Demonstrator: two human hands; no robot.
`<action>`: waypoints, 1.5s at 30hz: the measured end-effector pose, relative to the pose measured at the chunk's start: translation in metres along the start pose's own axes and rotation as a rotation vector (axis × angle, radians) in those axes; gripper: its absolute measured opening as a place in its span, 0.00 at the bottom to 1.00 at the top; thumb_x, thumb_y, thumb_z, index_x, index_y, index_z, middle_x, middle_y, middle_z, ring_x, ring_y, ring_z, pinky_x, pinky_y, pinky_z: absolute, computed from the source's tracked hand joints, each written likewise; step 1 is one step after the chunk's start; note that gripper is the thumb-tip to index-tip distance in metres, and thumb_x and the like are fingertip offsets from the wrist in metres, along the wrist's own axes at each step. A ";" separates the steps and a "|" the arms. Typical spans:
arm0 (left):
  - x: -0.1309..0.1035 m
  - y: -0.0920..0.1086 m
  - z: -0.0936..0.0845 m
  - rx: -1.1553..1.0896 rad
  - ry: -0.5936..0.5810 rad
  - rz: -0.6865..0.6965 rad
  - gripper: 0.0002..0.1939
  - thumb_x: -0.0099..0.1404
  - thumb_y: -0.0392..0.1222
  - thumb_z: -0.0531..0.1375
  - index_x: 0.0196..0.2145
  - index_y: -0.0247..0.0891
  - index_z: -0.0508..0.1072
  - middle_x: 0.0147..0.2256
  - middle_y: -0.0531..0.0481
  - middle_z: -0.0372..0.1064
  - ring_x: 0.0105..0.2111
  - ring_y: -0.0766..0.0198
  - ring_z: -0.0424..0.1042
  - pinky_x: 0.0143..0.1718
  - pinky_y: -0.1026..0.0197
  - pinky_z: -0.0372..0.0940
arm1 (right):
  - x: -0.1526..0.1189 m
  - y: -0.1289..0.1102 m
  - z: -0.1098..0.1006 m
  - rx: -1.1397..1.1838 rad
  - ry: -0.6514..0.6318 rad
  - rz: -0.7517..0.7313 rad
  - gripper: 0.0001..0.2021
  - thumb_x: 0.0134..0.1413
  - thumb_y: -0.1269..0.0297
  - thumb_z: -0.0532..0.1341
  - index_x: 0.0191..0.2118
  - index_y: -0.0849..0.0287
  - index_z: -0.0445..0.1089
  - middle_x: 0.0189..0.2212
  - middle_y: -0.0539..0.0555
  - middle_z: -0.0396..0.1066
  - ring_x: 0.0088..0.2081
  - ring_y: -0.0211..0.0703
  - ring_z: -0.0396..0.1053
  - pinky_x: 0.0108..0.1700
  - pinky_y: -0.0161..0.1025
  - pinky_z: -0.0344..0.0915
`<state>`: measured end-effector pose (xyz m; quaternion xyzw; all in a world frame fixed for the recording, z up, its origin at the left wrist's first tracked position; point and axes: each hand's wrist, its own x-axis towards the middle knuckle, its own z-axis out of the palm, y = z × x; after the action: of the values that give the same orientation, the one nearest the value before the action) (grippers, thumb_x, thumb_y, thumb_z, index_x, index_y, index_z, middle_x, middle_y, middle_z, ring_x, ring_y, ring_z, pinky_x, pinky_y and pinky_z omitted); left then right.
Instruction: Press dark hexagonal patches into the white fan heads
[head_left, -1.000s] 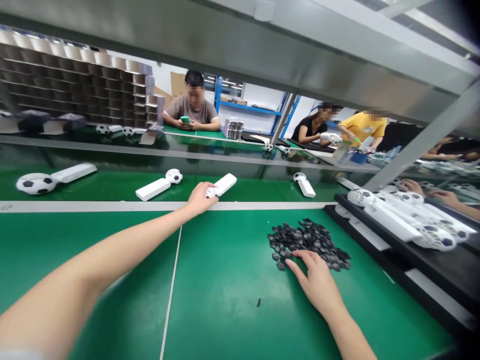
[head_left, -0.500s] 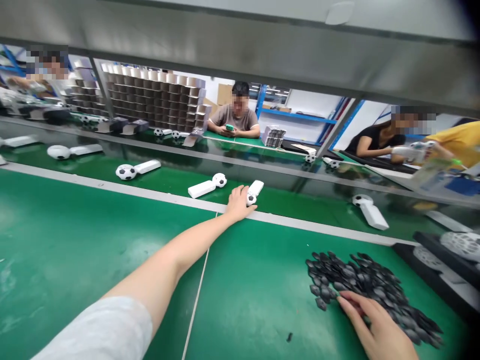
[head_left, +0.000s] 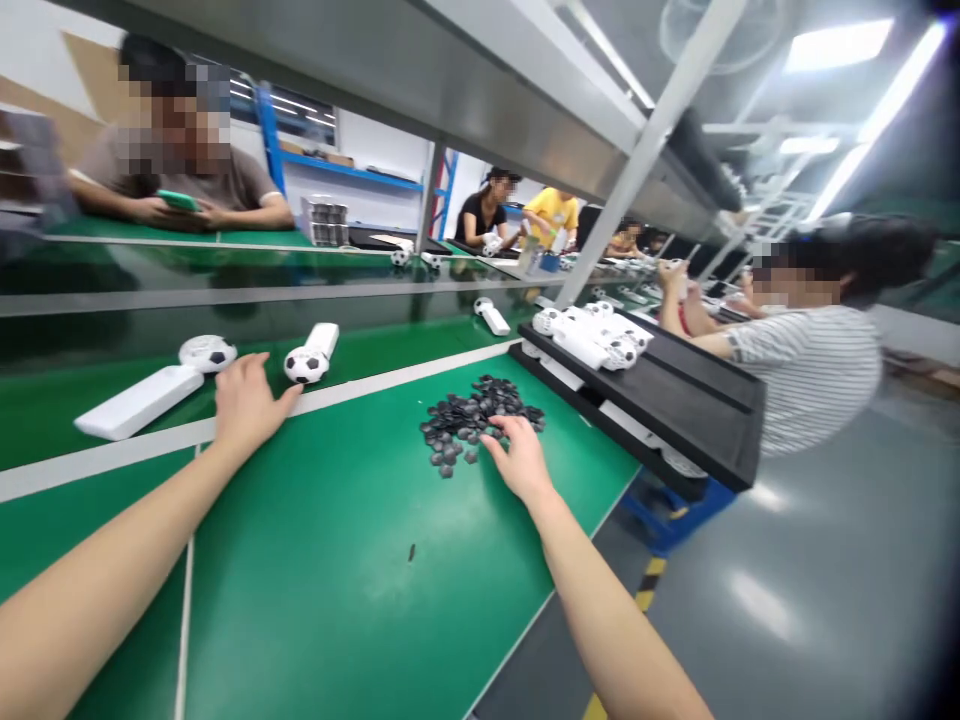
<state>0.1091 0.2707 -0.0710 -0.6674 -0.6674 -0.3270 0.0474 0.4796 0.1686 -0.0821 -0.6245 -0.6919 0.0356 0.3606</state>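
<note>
My left hand (head_left: 251, 405), fingers spread, is at the belt's near edge between two white devices with football-patterned heads. One device (head_left: 142, 400) lies to its left, its head close to my fingertips; the other device (head_left: 307, 363) lies just right, near my thumb. My right hand (head_left: 519, 455) is at the near side of a pile of small black pieces (head_left: 472, 412) on the green table (head_left: 322, 570). Its thumb and forefinger are apart, with nothing visible between them. A single dark bit (head_left: 412, 552) lies nearer to me.
Black trays (head_left: 697, 410) bearing several white devices (head_left: 592, 335) stand at the right, beside a person in a striped shirt (head_left: 810, 370). Another device (head_left: 492, 316) lies farther along the belt. A person with a green phone (head_left: 178, 201) sits opposite; a slanted metal post (head_left: 630, 180) rises behind the trays.
The view has swung right, bringing the trays and the striped-shirt person into sight. My left hand no longer covers part of the right-hand device. My right hand's fingers have parted at the pile.
</note>
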 end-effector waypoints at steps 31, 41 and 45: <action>-0.001 0.002 0.000 0.160 -0.071 -0.007 0.32 0.56 0.51 0.56 0.54 0.29 0.58 0.53 0.37 0.54 0.54 0.47 0.53 0.55 0.52 0.51 | -0.004 -0.022 -0.007 0.452 -0.050 0.022 0.07 0.51 0.66 0.58 0.36 0.59 0.70 0.34 0.54 0.70 0.34 0.38 0.68 0.35 0.37 0.67; -0.004 0.009 -0.005 0.150 -0.098 -0.024 0.30 0.57 0.51 0.55 0.53 0.31 0.58 0.54 0.37 0.52 0.54 0.46 0.52 0.52 0.48 0.56 | -0.006 -0.026 -0.012 0.450 0.016 -0.058 0.03 0.49 0.67 0.60 0.32 0.59 0.68 0.30 0.51 0.69 0.31 0.37 0.66 0.30 0.35 0.62; -0.004 0.008 -0.003 0.134 -0.095 0.011 0.30 0.58 0.50 0.55 0.54 0.30 0.58 0.55 0.36 0.52 0.55 0.47 0.51 0.52 0.49 0.55 | -0.005 -0.025 -0.012 0.460 -0.013 -0.157 0.02 0.52 0.68 0.59 0.32 0.58 0.69 0.31 0.52 0.69 0.33 0.38 0.66 0.30 0.34 0.62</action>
<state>0.1160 0.2651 -0.0679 -0.6812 -0.6855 -0.2493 0.0624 0.4649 0.1533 -0.0627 -0.4701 -0.7143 0.1683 0.4904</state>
